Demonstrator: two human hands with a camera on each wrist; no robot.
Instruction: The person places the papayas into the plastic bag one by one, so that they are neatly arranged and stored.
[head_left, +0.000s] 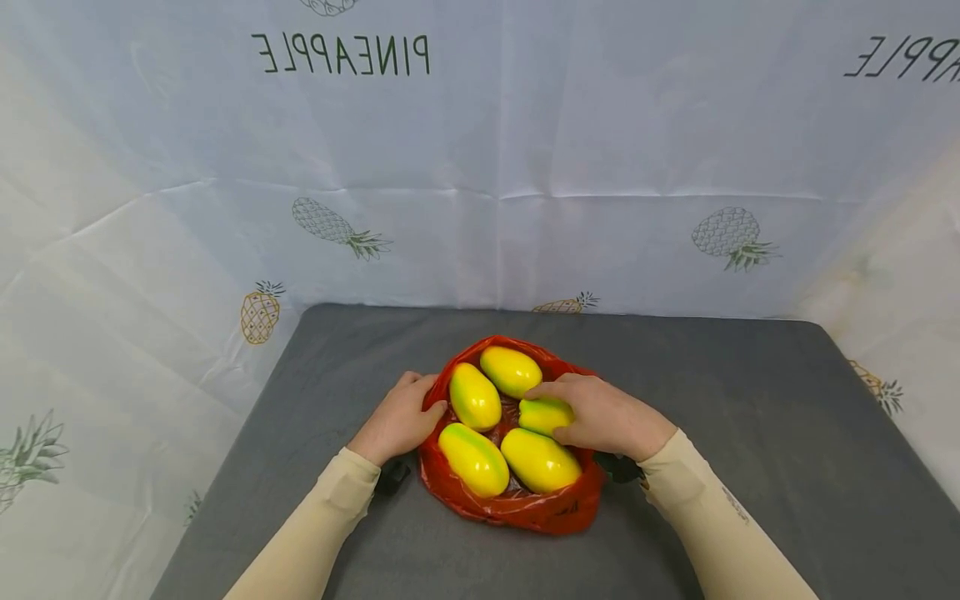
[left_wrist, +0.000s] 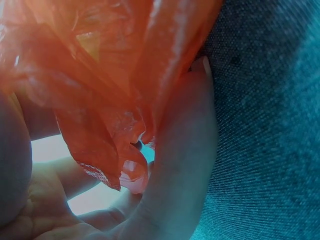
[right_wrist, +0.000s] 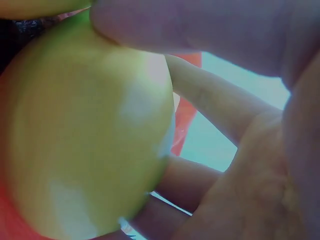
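A red plastic bag [head_left: 558,521] stands on the table with its mouth spread wide. Inside lie several glossy yellow fruits [head_left: 474,397] with green streaks, shaped like mangoes or papayas. My left hand [head_left: 401,417] grips the bag's left rim; the left wrist view shows crumpled red plastic [left_wrist: 107,107] between thumb and fingers. On the right side of the bag, my right hand [head_left: 611,417] holds one yellow-green fruit [head_left: 542,415], its thumb and fingers curved around it. That fruit [right_wrist: 90,135] fills much of the right wrist view. The bag's bottom is mostly hidden by the fruits.
A grey cloth covers the table [head_left: 750,467]. Behind it hangs a white curtain [head_left: 480,150] printed with pineapples and mirrored lettering. Dark wrist-worn devices show under both wrists, beside the bag.
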